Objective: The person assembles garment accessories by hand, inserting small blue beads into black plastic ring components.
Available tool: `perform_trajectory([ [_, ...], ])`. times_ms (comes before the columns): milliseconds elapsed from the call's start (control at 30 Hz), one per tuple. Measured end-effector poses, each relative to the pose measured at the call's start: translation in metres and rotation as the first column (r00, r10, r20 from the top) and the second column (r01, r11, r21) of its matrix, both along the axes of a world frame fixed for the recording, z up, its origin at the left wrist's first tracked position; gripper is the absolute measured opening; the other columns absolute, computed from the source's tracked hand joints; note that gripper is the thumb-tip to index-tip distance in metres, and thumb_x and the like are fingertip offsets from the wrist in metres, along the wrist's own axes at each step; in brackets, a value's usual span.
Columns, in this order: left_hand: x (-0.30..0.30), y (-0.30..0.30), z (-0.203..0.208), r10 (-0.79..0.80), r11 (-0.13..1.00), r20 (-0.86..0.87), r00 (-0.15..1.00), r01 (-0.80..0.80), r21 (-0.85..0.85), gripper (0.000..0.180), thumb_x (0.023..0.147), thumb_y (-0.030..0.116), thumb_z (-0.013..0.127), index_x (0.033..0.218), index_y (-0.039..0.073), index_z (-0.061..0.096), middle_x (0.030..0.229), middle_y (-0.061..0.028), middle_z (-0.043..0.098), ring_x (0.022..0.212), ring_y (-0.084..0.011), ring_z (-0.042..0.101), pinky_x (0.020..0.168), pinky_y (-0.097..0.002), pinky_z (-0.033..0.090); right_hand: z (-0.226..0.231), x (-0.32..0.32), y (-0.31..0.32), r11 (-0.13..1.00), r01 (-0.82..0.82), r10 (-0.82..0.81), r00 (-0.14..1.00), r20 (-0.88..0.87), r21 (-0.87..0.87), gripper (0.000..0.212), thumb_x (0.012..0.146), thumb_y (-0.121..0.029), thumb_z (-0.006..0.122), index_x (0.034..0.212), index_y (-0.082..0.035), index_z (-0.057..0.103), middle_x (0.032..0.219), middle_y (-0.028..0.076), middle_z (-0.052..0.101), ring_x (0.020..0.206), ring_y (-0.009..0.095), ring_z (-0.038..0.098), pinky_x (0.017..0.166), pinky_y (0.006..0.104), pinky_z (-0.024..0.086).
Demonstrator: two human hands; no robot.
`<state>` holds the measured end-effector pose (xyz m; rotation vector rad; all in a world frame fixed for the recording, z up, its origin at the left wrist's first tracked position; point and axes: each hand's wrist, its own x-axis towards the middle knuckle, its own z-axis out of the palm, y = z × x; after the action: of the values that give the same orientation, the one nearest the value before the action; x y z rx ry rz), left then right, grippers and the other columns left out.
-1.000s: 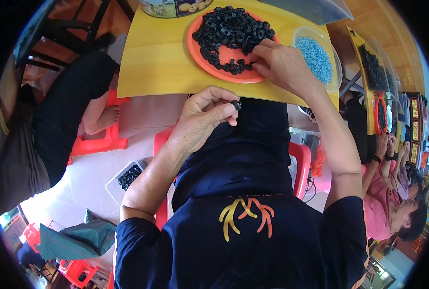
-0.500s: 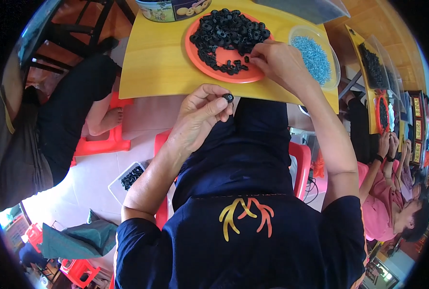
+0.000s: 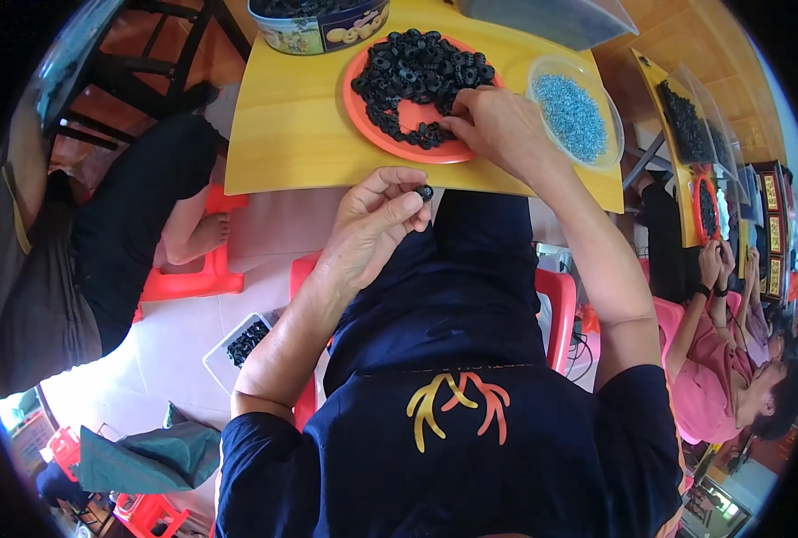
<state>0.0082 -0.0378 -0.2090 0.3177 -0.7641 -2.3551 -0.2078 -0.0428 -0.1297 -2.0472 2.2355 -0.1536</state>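
Observation:
Between the thumb and fingers of my left hand point(image 3: 381, 215) is a small round black plastic part point(image 3: 425, 193), held just in front of the table's near edge. My right hand point(image 3: 497, 125) reaches to the right side of an orange plate point(image 3: 376, 143), its fingertips bent together among the black pieces there. Whatever they grip, if anything, is hidden. On the plate lies a big heap of black plastic parts point(image 3: 417, 67), with smaller black pieces point(image 3: 426, 136) along the near rim.
Right of the plate, a clear round tub point(image 3: 616, 148) holds small silvery-blue pieces point(image 3: 569, 117). A round tin point(image 3: 318, 31) and a grey translucent bin point(image 3: 551, 18) stand at the yellow table's point(image 3: 273, 134) far side. A white box point(image 3: 224, 359) of black parts is low at left. People sit on both sides.
My right hand has shifted slightly left along the plate, its fingers now at the small pieces. My left hand keeps holding the round black part, nearly still. The whole view has tilted slightly.

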Motion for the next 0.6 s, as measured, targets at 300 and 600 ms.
perform_trajectory([
  [300,0.002,0.0,-0.002,-0.032,0.999,-0.02,0.999,0.032,0.012,0.021,0.092,0.004,0.059,0.113,0.0,0.06,0.098,-0.0098,0.062,0.082,-0.0162,0.057,0.076,-0.0287,0.048,-0.01,0.004,0.002,0.996,-0.004,0.0,0.999,-0.048,-0.085,0.027,0.085,-0.03,0.064,0.09,-0.004,0.065,0.086,0.017,0.068,0.083,0.035,0.066,0.071,0.0465,0.052],
  [600,0.001,-0.006,0.005,0.05,0.997,-0.138,0.989,-0.042,0.061,0.021,0.095,0.01,0.058,0.116,0.009,0.061,0.107,-0.0081,0.062,0.088,-0.0169,0.057,0.075,-0.0285,0.047,0.004,-0.004,0.021,0.99,0.098,0.017,0.625,0.78,-0.1,0.018,0.082,-0.01,0.072,0.096,-0.001,0.064,0.082,0.004,0.065,0.071,0.008,0.06,0.064,0.0222,0.048],
])
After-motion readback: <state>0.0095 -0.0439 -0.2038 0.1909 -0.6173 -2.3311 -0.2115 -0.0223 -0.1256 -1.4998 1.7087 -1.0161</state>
